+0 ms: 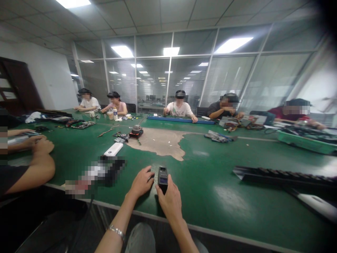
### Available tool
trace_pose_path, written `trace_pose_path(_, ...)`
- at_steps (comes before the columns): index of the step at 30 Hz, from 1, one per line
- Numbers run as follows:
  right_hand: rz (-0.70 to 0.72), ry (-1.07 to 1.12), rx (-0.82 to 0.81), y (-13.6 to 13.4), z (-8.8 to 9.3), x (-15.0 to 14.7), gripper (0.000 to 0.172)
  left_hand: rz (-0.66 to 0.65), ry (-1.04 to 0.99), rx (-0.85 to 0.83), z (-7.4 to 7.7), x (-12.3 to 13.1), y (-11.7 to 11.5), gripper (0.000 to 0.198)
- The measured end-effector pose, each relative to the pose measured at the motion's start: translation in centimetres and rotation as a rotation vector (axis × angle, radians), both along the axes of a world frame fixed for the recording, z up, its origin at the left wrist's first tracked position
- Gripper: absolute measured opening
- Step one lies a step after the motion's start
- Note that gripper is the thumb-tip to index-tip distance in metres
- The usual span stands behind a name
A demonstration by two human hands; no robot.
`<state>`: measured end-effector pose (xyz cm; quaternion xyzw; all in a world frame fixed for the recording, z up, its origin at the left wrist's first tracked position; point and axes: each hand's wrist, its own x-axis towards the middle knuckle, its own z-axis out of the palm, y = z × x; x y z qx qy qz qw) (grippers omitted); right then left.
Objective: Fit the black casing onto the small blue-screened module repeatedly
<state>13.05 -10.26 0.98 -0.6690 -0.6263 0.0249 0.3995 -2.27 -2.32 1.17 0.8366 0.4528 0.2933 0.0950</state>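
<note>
**Right hand (171, 202) grips black handheld device (163, 179)**

The device stands upright with its small screen facing the person. It sits on a green table (210, 189), just in from the near edge. The right hand wraps its lower end, narrowly closed around it. The left hand (142, 182) is half curled just beside the device; whether its fingertips (152, 174) touch it, I cannot tell. One metal bracelet (116, 232) circles the left wrist.

Just left of the device lies one pixelated object (96, 174), too blurred to name. Farther ahead and left is one white power bank (113, 149). Beyond the device are one tan worn patch (158, 144) in the table surface and one black-and-red unit (136, 131) at the patch's edge. To the right of the device lies one long black rack (284, 177), and farther right sits one green tray (308, 142). Straight ahead, across the table, lies one blue strip (181, 120).

Six co-workers sit around the table: five on the far side, including one (180, 109) behind the blue strip, and one to the left, whose two hands (39, 146) rest on the table.
</note>
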Motion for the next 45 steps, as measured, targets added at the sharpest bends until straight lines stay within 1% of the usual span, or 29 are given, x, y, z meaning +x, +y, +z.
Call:
trace_pose_path(3,0.004,0.093,-0.016,0.1,0.9,0.0,0.066,0.0,-0.014,0.001,-0.1,-0.1,0.0,0.03)
trace_pose_path(6,0.013,0.193,0.003,-0.1,2.9,0.3,0.069,0.01,-0.016,-0.011,-0.3,-0.1,0.0,0.029)
trace_pose_path(9,-0.012,0.266,0.063,-0.6,4.9,1.4,0.069,0.009,-0.008,-0.012,-0.2,0.0,0.0,0.029)
trace_pose_path(11,-0.048,0.285,0.103,-0.9,5.5,2.5,0.07,-0.001,-0.004,-0.013,-0.1,0.1,0.0,0.03)
trace_pose_path(13,-0.084,0.273,0.106,-1.0,5.0,3.8,0.071,-0.008,-0.007,-0.014,-0.1,0.1,-0.1,0.03)
trace_pose_path(16,-0.099,0.201,0.066,-0.9,2.7,5.5,0.07,-0.005,-0.014,-0.003,-0.1,0.1,-0.1,0.03)
trace_pose_path(19,-0.084,0.097,0.073,-0.6,0.2,6.4,0.069,-0.008,0.006,0.01,-0.2,0.0,-0.1,0.031)
trace_pose_path(22,-0.088,0.042,0.077,-0.5,-1.1,6.6,0.068,-0.024,0.035,0.01,-0.1,-0.1,-0.1,0.033)
trace_pose_path(30,-0.129,-0.066,0.009,-1.0,-1.6,6.7,0.068,-0.072,0.093,0.017,0.6,-0.2,-0.5,0.038)
trace_pose_path(35,-0.142,-0.09,0.012,-1.3,-1.6,6.6,0.074,-0.085,0.146,0.029,0.8,-0.1,-0.5,0.039)
trace_pose_path(40,-0.131,-0.106,0.042,-1.3,-1.4,6.6,0.08,-0.081,0.17,0.036,0.7,-0.1,-0.4,0.041)
trace_pose_path(45,-0.123,-0.151,0.001,-1.4,-1.3,6.5,0.073,-0.041,0.131,0.031,0.1,-0.2,-0.2,0.042)
